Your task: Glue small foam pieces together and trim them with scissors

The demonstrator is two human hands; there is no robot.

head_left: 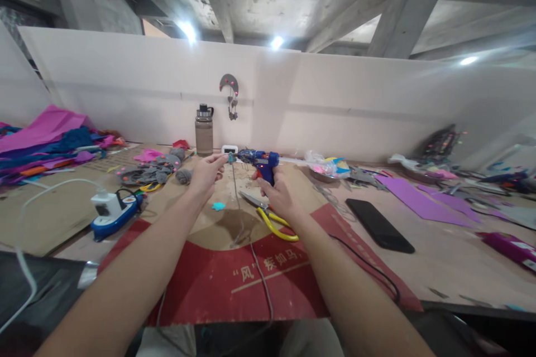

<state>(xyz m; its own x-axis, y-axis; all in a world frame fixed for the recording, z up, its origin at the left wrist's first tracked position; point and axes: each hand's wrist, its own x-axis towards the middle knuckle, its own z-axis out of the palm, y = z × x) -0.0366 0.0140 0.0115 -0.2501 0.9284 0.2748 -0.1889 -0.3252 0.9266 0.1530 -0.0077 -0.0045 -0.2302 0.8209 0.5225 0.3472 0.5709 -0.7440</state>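
My left hand (208,174) pinches a small teal felt piece (231,158), from which a grey cord (235,189) hangs down across the board. In my right hand (278,192) is a blue hot glue gun (268,165), its nozzle pointing left at the felt piece. Whether the nozzle touches the felt I cannot tell. Below the hands, a turquoise felt cutout (218,206) lies flat on the red and brown cardboard (201,273). Yellow-handled scissors (272,223) lie partly under my right hand, blades pointing to the upper left.
A water bottle (204,131) stands by the wall, where a moon-shaped hanging ornament (229,86) is fixed. To the left are a power strip (115,220) and felt sheets (46,128). On the right lie a black phone (379,224) and purple felt (422,201).
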